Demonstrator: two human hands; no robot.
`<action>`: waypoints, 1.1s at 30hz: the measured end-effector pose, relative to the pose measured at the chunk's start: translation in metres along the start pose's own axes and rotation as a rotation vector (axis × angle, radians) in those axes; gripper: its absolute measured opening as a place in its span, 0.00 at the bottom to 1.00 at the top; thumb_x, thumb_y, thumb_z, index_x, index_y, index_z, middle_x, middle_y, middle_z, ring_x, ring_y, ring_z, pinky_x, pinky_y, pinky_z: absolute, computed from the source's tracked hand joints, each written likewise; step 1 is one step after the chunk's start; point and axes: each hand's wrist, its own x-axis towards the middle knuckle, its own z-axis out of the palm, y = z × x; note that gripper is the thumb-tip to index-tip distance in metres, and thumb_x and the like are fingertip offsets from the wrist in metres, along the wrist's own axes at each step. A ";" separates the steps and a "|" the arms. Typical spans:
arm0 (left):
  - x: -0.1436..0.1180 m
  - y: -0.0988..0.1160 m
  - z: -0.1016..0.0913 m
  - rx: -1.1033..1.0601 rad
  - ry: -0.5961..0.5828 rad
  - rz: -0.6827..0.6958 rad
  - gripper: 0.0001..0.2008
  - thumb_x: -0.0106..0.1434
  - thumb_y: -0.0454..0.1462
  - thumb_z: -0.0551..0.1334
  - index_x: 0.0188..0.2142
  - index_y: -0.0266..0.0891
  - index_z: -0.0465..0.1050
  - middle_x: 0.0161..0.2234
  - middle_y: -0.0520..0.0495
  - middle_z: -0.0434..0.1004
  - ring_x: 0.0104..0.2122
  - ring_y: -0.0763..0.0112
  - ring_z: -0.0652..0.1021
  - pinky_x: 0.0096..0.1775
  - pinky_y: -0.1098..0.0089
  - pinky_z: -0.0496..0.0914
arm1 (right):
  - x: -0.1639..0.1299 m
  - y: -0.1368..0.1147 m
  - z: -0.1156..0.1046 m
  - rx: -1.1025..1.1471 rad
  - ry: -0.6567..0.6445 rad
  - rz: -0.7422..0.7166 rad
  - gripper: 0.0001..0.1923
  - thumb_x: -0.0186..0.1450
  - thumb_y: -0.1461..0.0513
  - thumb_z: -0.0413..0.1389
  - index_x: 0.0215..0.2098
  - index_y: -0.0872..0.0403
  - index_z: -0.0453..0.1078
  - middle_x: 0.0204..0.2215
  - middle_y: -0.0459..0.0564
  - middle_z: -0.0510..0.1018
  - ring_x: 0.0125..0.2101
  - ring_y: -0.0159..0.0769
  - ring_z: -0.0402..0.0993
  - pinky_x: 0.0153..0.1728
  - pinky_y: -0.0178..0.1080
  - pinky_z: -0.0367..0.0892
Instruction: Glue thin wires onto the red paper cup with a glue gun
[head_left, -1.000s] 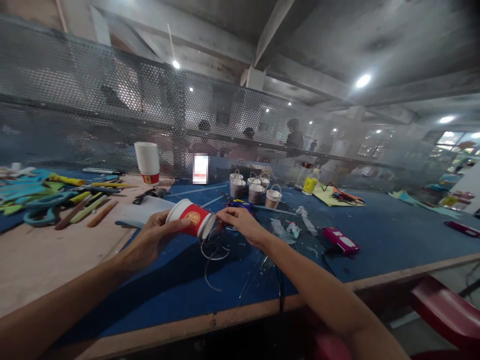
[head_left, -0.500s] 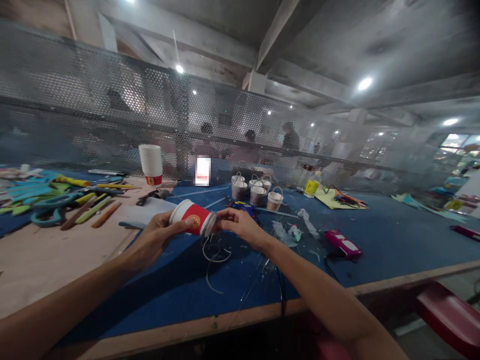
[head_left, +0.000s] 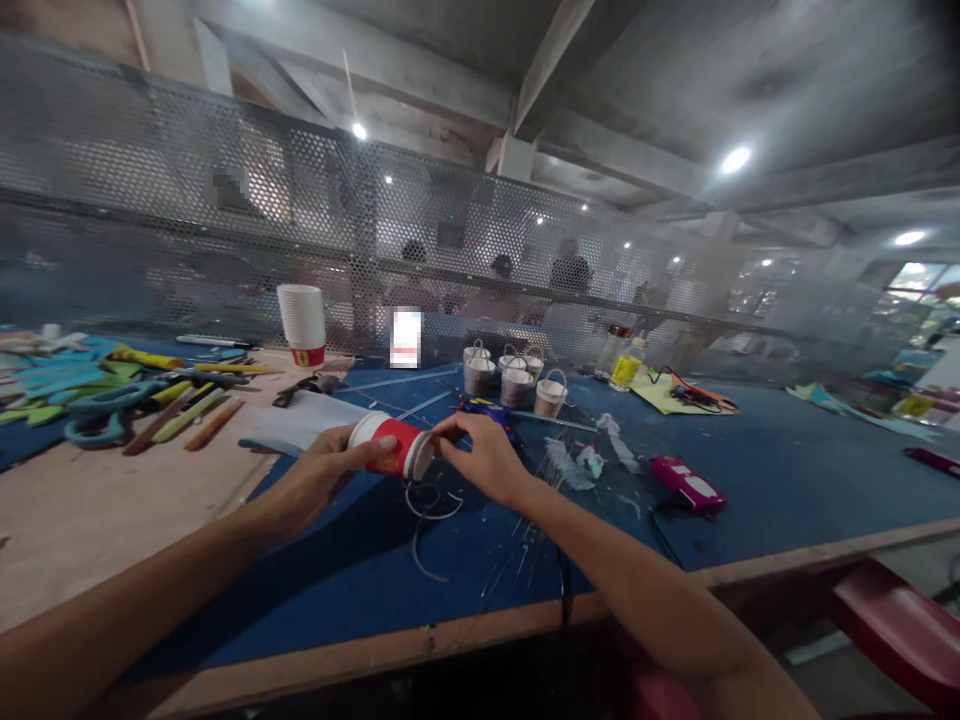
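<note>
I take the counter [head_left: 787, 480] as my landmark: it fills the lower half of my view, covered in a blue mat, with a bare wooden part at its left end. Along the far edge of the counter runs a perforated metal screen [head_left: 187, 200], and blurred people stand behind it.

On the left, wooden part of the counter lies a spread of tools and coloured strips [head_left: 120, 395], and at the far side of that part stands a stack of white cups [head_left: 301, 320] with a red one at the bottom. Near the far middle of the counter sits a cluster of small handled buckets [head_left: 514, 375]. To the right of centre on the counter lies a pink box [head_left: 686, 482].

Above the near middle of the counter I hold a red paper cup [head_left: 390, 447] on its side, its base turned to the right. My left hand [head_left: 322, 475] is wrapped around the cup's rim end, fingers curled shut on it. My right hand [head_left: 487, 455] meets the cup's base, fingers pinched together there; what they pinch I cannot make out. Below the cup's base loops of thin wire [head_left: 427, 510] hang down onto the counter's blue mat.
</note>
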 end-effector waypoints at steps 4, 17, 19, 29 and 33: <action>0.003 -0.004 -0.001 -0.041 -0.011 -0.003 0.06 0.55 0.36 0.72 0.34 0.38 0.82 0.32 0.45 0.84 0.32 0.65 0.80 0.39 0.70 0.72 | 0.002 0.001 -0.004 0.004 0.005 0.011 0.07 0.69 0.61 0.58 0.44 0.52 0.76 0.37 0.49 0.82 0.38 0.37 0.78 0.45 0.39 0.68; 0.004 0.003 -0.003 0.035 0.172 0.057 0.13 0.56 0.43 0.73 0.36 0.37 0.82 0.33 0.46 0.84 0.35 0.63 0.79 0.43 0.66 0.70 | -0.001 -0.012 -0.011 -0.075 -0.015 -0.165 0.12 0.73 0.56 0.52 0.42 0.50 0.77 0.40 0.49 0.84 0.45 0.39 0.77 0.58 0.45 0.61; 0.005 0.001 -0.005 0.027 0.182 0.077 0.13 0.55 0.43 0.74 0.35 0.37 0.82 0.32 0.45 0.84 0.34 0.63 0.79 0.41 0.66 0.71 | 0.001 -0.013 -0.016 0.000 -0.025 -0.115 0.15 0.74 0.56 0.49 0.42 0.50 0.78 0.40 0.50 0.83 0.44 0.38 0.77 0.52 0.42 0.65; 0.007 0.003 -0.007 -0.030 0.194 0.129 0.10 0.57 0.39 0.72 0.36 0.37 0.81 0.32 0.48 0.83 0.34 0.66 0.78 0.41 0.69 0.69 | 0.014 0.034 -0.066 -0.197 0.199 0.249 0.14 0.71 0.54 0.52 0.42 0.54 0.76 0.36 0.50 0.82 0.38 0.38 0.78 0.43 0.39 0.67; 0.007 0.003 -0.007 -0.033 0.185 0.123 0.12 0.57 0.41 0.73 0.37 0.36 0.80 0.33 0.47 0.83 0.36 0.64 0.78 0.44 0.67 0.69 | 0.002 0.050 -0.080 -0.543 0.024 0.493 0.13 0.70 0.54 0.53 0.41 0.52 0.76 0.39 0.51 0.82 0.40 0.41 0.77 0.41 0.39 0.65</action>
